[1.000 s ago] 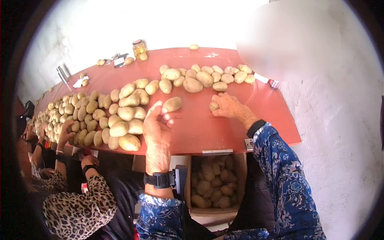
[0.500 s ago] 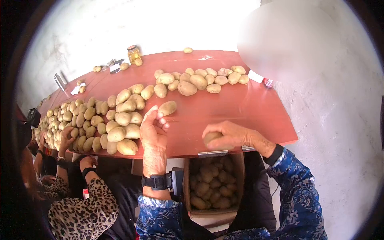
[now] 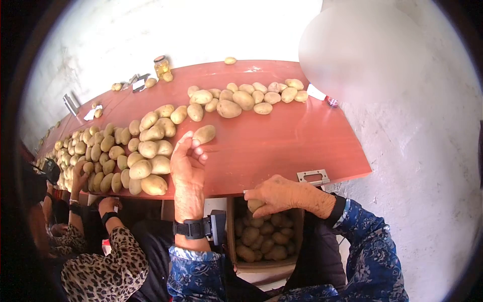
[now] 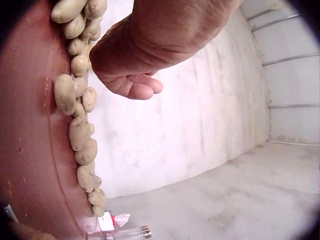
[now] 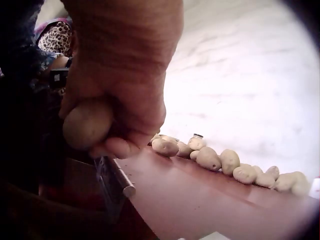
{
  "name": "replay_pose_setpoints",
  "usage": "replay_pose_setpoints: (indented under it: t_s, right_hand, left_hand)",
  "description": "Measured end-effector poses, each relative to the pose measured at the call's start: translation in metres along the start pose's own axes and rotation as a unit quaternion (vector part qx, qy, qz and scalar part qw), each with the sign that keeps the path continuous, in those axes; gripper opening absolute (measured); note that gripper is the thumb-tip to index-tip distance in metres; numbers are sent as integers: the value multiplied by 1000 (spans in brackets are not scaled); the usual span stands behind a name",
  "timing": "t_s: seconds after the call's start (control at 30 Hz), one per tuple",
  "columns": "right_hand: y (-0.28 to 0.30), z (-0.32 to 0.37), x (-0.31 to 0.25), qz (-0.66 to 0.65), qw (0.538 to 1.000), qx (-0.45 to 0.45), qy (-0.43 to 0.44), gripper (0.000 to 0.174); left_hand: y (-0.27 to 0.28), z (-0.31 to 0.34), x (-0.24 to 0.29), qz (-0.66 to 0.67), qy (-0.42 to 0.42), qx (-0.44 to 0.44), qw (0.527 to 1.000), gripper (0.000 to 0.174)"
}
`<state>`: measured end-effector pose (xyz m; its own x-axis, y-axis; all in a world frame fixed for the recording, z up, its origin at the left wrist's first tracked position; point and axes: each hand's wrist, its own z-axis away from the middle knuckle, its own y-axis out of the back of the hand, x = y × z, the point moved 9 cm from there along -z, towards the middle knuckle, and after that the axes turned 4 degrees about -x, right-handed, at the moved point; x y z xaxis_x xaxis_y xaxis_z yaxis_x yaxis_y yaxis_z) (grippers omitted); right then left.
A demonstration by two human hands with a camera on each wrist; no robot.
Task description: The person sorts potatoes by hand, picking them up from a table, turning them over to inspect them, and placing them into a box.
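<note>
My right hand [image 3: 275, 195] grips a small potato [image 3: 255, 205] at the table's front edge, above a cardboard box of potatoes. In the right wrist view the fingers wrap around that potato [image 5: 88, 124], and one end of it shows. My left hand [image 3: 188, 168] hovers over the table with its palm turned inward and its fingers loosely bent. A single potato [image 3: 205, 134] overlaps its fingertips in the head view. The left wrist view shows no potato within the bent fingers [image 4: 137, 90].
Many potatoes [image 3: 141, 169] cover the table's left side; another row [image 3: 244, 100] lies at the back. The box [image 3: 231, 236] stands below the red table [image 3: 282, 146]. A hinge [image 3: 313, 177], jar [image 3: 161, 68] and flask [image 3: 70, 104] are around. People's hands [image 3: 79, 176] work at left.
My right hand has carried the potato from the tabletop toward me, to the front edge above the box. The left hand keeps its pose beside the single potato; the head view shifts slightly.
</note>
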<state>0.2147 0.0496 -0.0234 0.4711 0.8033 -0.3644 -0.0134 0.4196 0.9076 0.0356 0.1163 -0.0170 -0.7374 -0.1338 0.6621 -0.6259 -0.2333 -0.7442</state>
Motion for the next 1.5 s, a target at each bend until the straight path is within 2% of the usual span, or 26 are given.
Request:
replay_pose_setpoints:
  t_s: [0.13,0.2,0.23,0.3,0.33,0.4,0.63,0.7,0.73,0.8,0.83,0.9,1.0,1.13,1.23,1.3,1.33,1.4,1.5]
  right_hand:
    - [10,-2,0,41,999,15,-3,35]
    - [28,-4,15,-36,997,55,-31,28]
    - [30,-6,23,-35,997,55,-32,28]
    - [52,-3,51,18,982,177,-59,23]
    - [54,-6,61,19,982,177,-60,23]
    - [72,-4,85,70,958,253,-115,23]
    - [99,-18,143,150,928,287,-183,28]
    - [101,-27,160,157,929,250,-221,38]
    - [100,-31,165,158,929,251,-221,38]
    - [107,-31,172,176,907,309,-228,49]
    - [110,-34,175,177,906,310,-227,49]
    - [110,-40,194,113,911,278,-281,56]
    - [107,-44,220,126,887,328,-301,53]
    - [121,-40,223,67,891,302,-333,45]
    - [123,-30,218,15,878,341,-335,37]
    - [121,-26,204,42,856,430,-284,37]
    - [120,-26,203,42,856,430,-285,37]
    - [99,-47,206,46,915,276,-291,41]
    - [95,-54,197,23,940,234,-246,45]
  left_hand:
    - [1,1,1,-3,1,1,1000,18]
    - [1,0,0,-2,-1,0,1000,18]
    - [2,0,0,-1,0,0,1000,18]
    - [1,1,-1,1,0,-2,1000,17]
    - [0,1,-2,-1,1,-2,1000,17]
    - [-3,3,-3,-3,3,-5,1000,17]
    - [-9,3,-9,-4,16,-17,1000,18]
    - [-10,2,-8,-4,14,-19,1000,18]
    - [-9,3,-8,-2,11,-18,1000,18]
    - [-10,3,-6,1,7,-19,1000,18]
    - [-9,3,-6,0,10,-15,1000,19]
    - [-9,3,-5,-3,11,-10,1000,19]
    - [-6,2,-6,-3,11,4,1000,19]
    - [-4,0,-4,-3,6,2,1000,18]
    - [-4,-1,-6,-2,4,-3,1000,17]
    - [-4,-1,-6,-4,4,-4,1000,17]
    - [-6,-1,-7,-2,4,-11,1000,17]
    - [-8,0,-8,-2,4,-17,1000,17]
    - [-8,1,-8,-1,6,-13,1000,17]
